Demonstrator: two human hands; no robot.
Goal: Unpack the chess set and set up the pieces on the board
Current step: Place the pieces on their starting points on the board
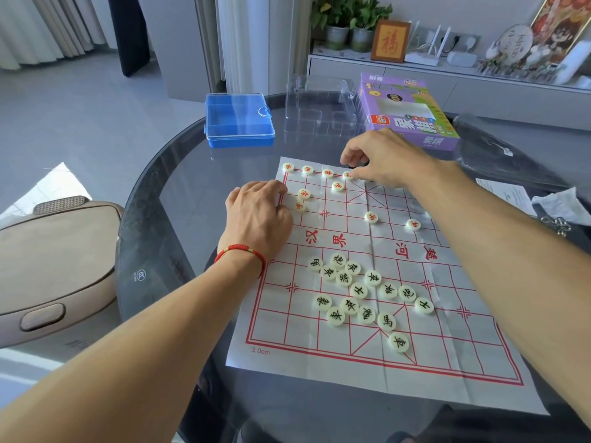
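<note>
The board (377, 282), a creased paper sheet with red lines, lies flat on the round glass table (160, 219). The right hand (383, 158) reaches over the far edge, its fingers curled down at the back row beside a red piece (348, 175); whether they pinch one, I cannot tell. The left hand (259, 212) rests on the board's left edge, knuckles up, fingers bent under, nothing visibly held, close to two red pieces. Four red pieces line the far row, a few more sit scattered behind the river. The black pieces (361, 295) huddle in a loose heap on the near half. Beyond the board stand a blue box (240, 119), a clear tray (319, 103) and the purple carton (406, 110).
</note>
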